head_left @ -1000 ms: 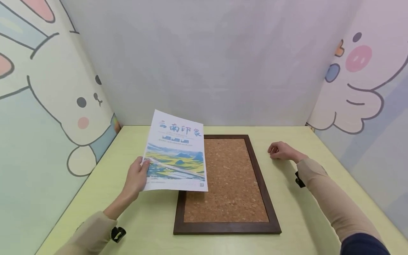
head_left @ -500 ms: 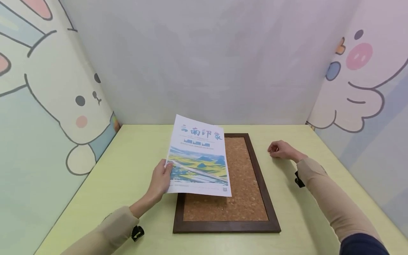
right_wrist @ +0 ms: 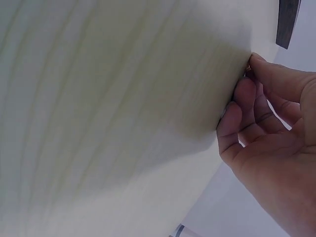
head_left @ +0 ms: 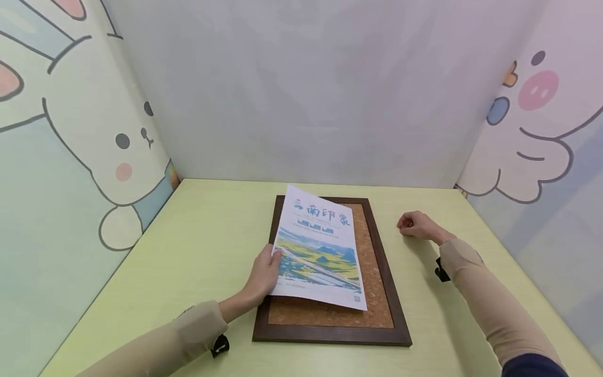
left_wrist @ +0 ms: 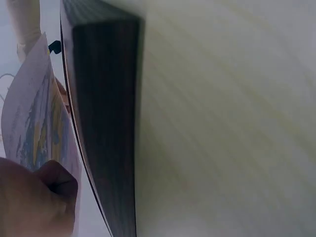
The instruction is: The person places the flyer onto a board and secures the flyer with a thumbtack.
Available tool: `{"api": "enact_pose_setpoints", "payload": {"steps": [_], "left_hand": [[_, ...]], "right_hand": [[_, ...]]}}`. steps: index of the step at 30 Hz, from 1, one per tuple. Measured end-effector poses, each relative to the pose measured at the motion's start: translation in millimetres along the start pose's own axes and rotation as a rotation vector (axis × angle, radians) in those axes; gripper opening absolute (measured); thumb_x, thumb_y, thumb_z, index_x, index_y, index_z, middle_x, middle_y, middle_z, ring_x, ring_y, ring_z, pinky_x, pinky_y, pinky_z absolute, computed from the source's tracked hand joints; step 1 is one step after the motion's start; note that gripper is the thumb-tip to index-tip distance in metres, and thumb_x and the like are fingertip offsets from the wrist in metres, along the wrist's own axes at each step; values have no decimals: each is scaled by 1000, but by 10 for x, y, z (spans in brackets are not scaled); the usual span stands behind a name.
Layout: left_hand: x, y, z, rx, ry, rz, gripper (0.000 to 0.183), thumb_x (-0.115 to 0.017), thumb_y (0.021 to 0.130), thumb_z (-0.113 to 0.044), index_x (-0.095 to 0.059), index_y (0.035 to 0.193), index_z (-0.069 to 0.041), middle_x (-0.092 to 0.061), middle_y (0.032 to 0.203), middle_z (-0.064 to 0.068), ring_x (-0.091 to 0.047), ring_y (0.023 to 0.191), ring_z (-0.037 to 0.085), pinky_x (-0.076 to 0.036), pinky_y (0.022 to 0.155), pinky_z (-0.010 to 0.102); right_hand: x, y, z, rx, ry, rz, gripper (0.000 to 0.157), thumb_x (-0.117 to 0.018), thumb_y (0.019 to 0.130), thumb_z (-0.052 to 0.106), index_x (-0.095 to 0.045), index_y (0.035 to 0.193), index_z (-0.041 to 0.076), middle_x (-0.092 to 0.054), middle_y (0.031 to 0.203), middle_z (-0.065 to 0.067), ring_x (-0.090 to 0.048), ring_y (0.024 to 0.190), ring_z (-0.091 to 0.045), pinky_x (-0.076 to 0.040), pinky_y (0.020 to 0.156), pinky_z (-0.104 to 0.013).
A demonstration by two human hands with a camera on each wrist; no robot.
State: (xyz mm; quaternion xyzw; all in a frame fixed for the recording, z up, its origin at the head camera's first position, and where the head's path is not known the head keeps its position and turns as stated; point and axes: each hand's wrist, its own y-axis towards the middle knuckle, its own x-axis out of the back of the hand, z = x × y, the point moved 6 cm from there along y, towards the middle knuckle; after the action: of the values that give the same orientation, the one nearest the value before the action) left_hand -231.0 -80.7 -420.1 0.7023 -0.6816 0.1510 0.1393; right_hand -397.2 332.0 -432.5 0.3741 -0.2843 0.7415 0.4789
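Observation:
My left hand (head_left: 260, 275) pinches the left edge of a printed poster (head_left: 320, 246), thumb on its front. Blue lettering runs across the poster's top, above a landscape in blue, yellow and green. It hangs slightly tilted over a cork board (head_left: 373, 256) with a dark brown wooden frame (head_left: 330, 335), hiding much of the cork. The left wrist view has the frame's side (left_wrist: 106, 108) close up, with the poster (left_wrist: 29, 108) bending beside it. To the right of the board, my right hand (head_left: 421, 226) rests on the table with fingers loosely bent; nothing is plainly visible in them (right_wrist: 244, 94).
The board lies flat on a pale yellow-green table (head_left: 212, 225). A grey-white backdrop (head_left: 301, 94) stands behind the table. Side panels with a cartoon rabbit (head_left: 94, 141) and another cartoon animal (head_left: 542, 125) flank it left and right.
My left hand has carried the poster to the right and a little nearer, from the board's left side to over the cork. My right hand has stayed in place.

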Motion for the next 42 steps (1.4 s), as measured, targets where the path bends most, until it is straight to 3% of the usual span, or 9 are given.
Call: {"api": "enact_pose_setpoints", "payload": {"steps": [9,16,21,26,30,33,38,42], "left_hand": [[-171,-48,46,19,40,62,25,-35,105,-17,-47,116,2,-57,90,12,-54,74,16,-42,65,28],[-164,-51,1,17,53,102,27,-37,104,-17,-45,119,5,-58,92,14,-56,76,18,-43,65,28],[-161,-36,-14,28,113,190,35,-38,104,-19,-41,125,9,-57,85,13,-54,66,15,-41,57,27],[-97,-6,-53,24,249,303,45,-43,103,-24,-37,127,14,-46,62,3,-33,41,10,-27,38,24],[23,68,-157,-19,432,305,36,-51,99,-25,-44,113,8,-41,56,1,-32,39,11,-26,36,23],[63,137,-230,-84,535,307,27,-57,96,-22,-48,104,3,-47,62,5,-40,47,14,-31,42,25],[-33,204,-198,-291,697,364,38,-65,91,-34,-56,110,-2,-55,102,13,-49,90,25,-44,73,37],[-112,209,-95,-403,786,425,62,-68,86,-49,-56,130,-6,-41,143,21,-33,136,40,-34,106,55]], "right_hand": [[-10,-30,-1,-10,-1,-15,12,-66,86,3,-65,95,-5,-64,83,-12,-51,70,-8,-42,62,-22],[-1,-19,21,-27,-3,-38,13,-65,87,4,-65,96,-5,-63,82,-12,-51,70,-10,-41,63,-23],[-7,-22,23,-33,-10,-46,13,-66,86,4,-66,95,-5,-65,84,-14,-52,72,-11,-42,63,-23],[-5,-39,38,-27,-11,-58,12,-66,86,4,-66,94,-6,-67,85,-15,-53,72,-11,-42,64,-23],[7,-36,44,-40,-7,-65,15,-66,88,7,-66,96,-5,-66,87,-15,-52,71,-11,-43,63,-23],[30,-3,71,-67,36,-65,18,-64,91,9,-65,101,-6,-66,90,-16,-54,71,-12,-45,60,-24],[45,128,205,-113,164,-42,25,-60,95,11,-61,111,-8,-65,99,-23,-62,78,-23,-53,65,-31],[40,280,399,-100,214,-46,27,-59,95,11,-60,113,-9,-64,102,-28,-64,84,-30,-55,71,-36]]}}
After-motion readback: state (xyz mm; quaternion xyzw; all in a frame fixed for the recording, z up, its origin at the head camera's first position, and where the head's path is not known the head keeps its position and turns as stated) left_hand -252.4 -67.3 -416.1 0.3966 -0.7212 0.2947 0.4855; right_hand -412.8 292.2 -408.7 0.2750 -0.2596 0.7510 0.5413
